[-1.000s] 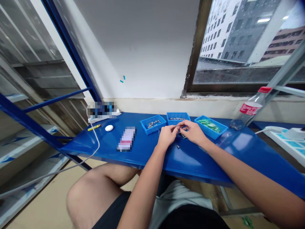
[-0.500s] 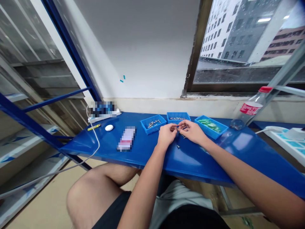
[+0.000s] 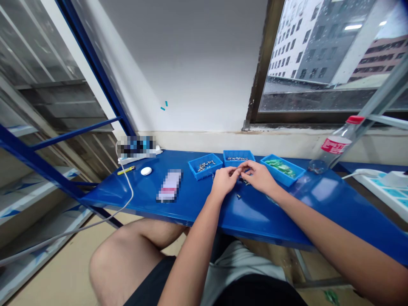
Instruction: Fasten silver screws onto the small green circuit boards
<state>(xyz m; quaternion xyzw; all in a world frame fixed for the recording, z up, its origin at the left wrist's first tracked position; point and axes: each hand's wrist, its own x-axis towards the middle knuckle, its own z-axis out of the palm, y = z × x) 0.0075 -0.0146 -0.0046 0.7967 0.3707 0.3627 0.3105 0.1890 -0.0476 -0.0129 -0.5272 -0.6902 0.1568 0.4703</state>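
Note:
My left hand (image 3: 225, 179) and my right hand (image 3: 256, 175) meet above the table, fingertips pinched together. Whatever small piece lies between them is too hidden to make out. Under my right fingers a few small metal screws (image 3: 245, 182) show in part. A single screw (image 3: 239, 196) lies on the blue table closer to me. Just beyond my hands stand a blue bin (image 3: 205, 173) of metal screws and a second blue bin (image 3: 234, 162) with more small metal parts. To the right, a third blue bin (image 3: 295, 182) holds green plastic packets (image 3: 280, 167).
A phone-like pixelated item (image 3: 170, 185), a white round case (image 3: 146, 171) and a yellow cutter (image 3: 126, 170) lie on the left of the blue table (image 3: 194, 204). A plastic bottle (image 3: 333, 146) stands at the right back. Power strips (image 3: 382, 187) and cables flank the table.
My fingers have shifted slightly, the left fingertips drawing in closer against the right ones. The bins and the loose screw have stayed in place.

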